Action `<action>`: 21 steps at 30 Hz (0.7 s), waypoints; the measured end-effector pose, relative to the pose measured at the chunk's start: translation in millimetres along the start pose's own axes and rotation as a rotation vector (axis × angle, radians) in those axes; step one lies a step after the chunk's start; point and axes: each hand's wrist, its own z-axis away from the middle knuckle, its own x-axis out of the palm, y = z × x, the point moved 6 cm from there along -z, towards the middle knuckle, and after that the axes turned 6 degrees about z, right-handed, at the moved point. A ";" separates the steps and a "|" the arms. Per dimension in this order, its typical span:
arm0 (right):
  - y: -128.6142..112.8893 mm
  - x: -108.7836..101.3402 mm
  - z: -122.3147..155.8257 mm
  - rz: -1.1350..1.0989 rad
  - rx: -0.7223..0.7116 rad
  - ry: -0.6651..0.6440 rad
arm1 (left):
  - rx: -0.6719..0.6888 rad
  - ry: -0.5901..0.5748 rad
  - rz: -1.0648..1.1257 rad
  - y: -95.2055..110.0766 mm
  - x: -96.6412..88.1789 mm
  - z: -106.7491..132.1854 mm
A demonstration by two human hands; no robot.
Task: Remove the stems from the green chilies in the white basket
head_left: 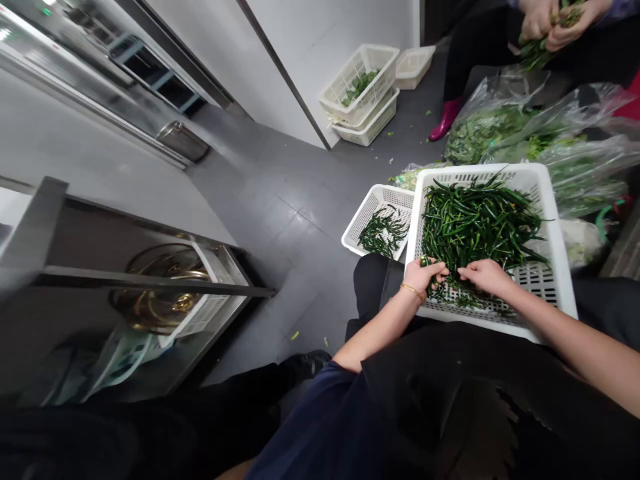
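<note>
A large white plastic basket (559,267) rests in front of me, heaped with long green chili peppers (480,217). Over its near left part, my left hand (424,275) is closed around a few green chili peppers, whose ends poke out of the fist. Just to the right, my right hand (483,275) has its thumb and fingers pinched together; whatever sits between the fingertips is too small to make out. The two hands nearly meet. Beyond the left hand, a smaller white basket (353,233) on the floor contains more green chilies.
Plastic bags of leafy greens (493,130) lie beyond the large basket, near another person's hands (555,23) holding greens. Stacked white baskets (367,130) stand against the wall. A metal shelf (210,283) with basins is on the left. Scraps dot the grey floor (295,260).
</note>
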 end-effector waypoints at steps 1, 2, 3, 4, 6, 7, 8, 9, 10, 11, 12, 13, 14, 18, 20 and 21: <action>-1.1 4.3 11.7 -0.132 -0.004 -0.035 | -0.028 -0.019 -0.040 -7.6 0.6 -0.8; -3.6 7.8 24.7 -0.238 -0.017 -0.070 | -0.057 -0.043 -0.077 -14.7 2.0 -1.7; -8.0 9.8 37.8 -0.307 -0.047 -0.095 | -0.083 -0.068 -0.107 -20.9 3.8 -2.2; -13.8 10.1 49.9 -0.338 -0.091 -0.109 | -0.103 -0.095 -0.127 -25.5 6.3 -2.3; -25.7 8.5 67.3 -0.325 -0.188 -0.140 | -0.126 -0.153 -0.157 -28.8 12.3 -0.5; -30.2 7.4 72.0 -0.309 -0.231 -0.170 | -0.130 -0.185 -0.178 -27.8 15.2 1.6; -32.6 5.8 74.1 -0.298 -0.261 -0.205 | -0.127 -0.215 -0.207 -25.2 17.4 4.5; -32.6 3.0 73.6 -0.297 -0.271 -0.227 | -0.122 -0.248 -0.250 -21.5 18.9 8.1; -30.9 -1.3 71.4 -0.302 -0.272 -0.230 | -0.116 -0.284 -0.305 -17.5 19.8 12.3; -28.9 -6.7 68.3 -0.303 -0.281 -0.213 | -0.110 -0.328 -0.373 -13.6 20.5 17.0; -27.4 -12.6 65.3 -0.298 -0.302 -0.184 | -0.102 -0.387 -0.452 -10.0 21.5 22.2; -27.4 -17.7 63.2 -0.287 -0.339 -0.159 | -0.085 -0.453 -0.539 -6.8 22.7 27.5; -29.1 -20.7 62.6 -0.274 -0.389 -0.155 | -0.063 -0.522 -0.625 -4.2 24.2 32.7; -40.8 -13.2 69.8 -0.338 -0.462 -0.269 | -0.007 -0.675 -0.769 1.1 29.4 45.6; -43.7 -6.4 72.1 -0.536 -0.363 -0.295 | -0.024 -0.683 -0.664 1.7 32.5 46.9; -43.6 -3.8 71.8 -0.662 -0.301 -0.292 | -0.023 -0.674 -0.593 2.9 33.6 46.3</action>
